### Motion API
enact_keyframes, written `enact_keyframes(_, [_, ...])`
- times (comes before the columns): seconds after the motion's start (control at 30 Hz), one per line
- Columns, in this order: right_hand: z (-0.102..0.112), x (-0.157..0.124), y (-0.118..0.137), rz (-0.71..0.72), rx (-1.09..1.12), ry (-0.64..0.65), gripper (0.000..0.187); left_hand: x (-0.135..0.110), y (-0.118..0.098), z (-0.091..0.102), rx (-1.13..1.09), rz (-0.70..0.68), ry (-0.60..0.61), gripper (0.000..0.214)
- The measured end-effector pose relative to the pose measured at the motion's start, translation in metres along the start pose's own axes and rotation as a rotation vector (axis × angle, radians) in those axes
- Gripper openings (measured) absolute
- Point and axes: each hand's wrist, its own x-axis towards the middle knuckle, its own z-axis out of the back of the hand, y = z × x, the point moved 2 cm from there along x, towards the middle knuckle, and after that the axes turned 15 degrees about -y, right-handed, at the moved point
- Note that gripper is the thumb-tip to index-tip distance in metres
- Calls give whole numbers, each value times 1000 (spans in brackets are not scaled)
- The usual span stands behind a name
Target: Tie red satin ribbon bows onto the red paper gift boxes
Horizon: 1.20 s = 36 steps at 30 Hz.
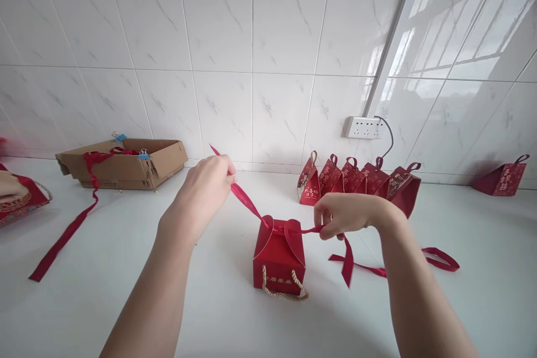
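Note:
In front of me on the white table stands a small red gift box (278, 263), with curved top flaps folded together and a twisted gold cord handle (285, 294) hanging on its near side. A red ribbon (247, 199) runs through the flaps at its top. My left hand (212, 179), raised to the upper left of the box, pinches one end of it. On the right, my right hand (342, 215) pinches the ribbon's other side, and a loose tail hangs below the fingers. The ribbon looks stretched between both hands.
At the back left, a cardboard box (121, 170) with blue binder clips holds more red ribbon, one strip trailing onto the table. Several red triangular boxes (309, 182) line the wall; another box (501, 179) lies far right. Loose ribbon (440, 260) lies right. Another person's hand (10, 187) touches a red box at left.

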Motion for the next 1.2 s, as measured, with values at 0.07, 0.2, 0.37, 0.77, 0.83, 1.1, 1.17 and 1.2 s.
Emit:
enact_keyframes(0.07, [4, -7, -2, -50, -32, -117, 15, 1, 1, 0, -17, 2, -2, 7])
enact_keyframes(0.2, [11, -24, -4, -149, -90, -398, 23, 5, -2, -7, -105, -21, 15, 12])
enact_keyframes(0.37, [15, -29, 0, -120, -236, -639, 26, 9, -6, -19, -271, -47, 59, 14])
enact_keyframes(0.77, [16, -26, 35, -199, -303, -718, 28, 14, -17, -26, -788, 61, 154, 56])
enact_keyframes(0.83, [14, -22, 37, -97, -191, -726, 29, 13, -19, -28, -880, 85, 212, 51])
enact_keyframes(1.1, [11, -25, 45, 250, 99, -931, 39, 8, -29, -30, -1071, 57, 269, 38])
enact_keyframes(1.17, [11, -25, 47, 300, 183, -1009, 32, 8, -31, -30, -1087, 39, 257, 22])
enact_keyframes(1.2, [11, -24, 48, 328, 230, -1041, 29, 7, -31, -30, -1087, 32, 251, 14])
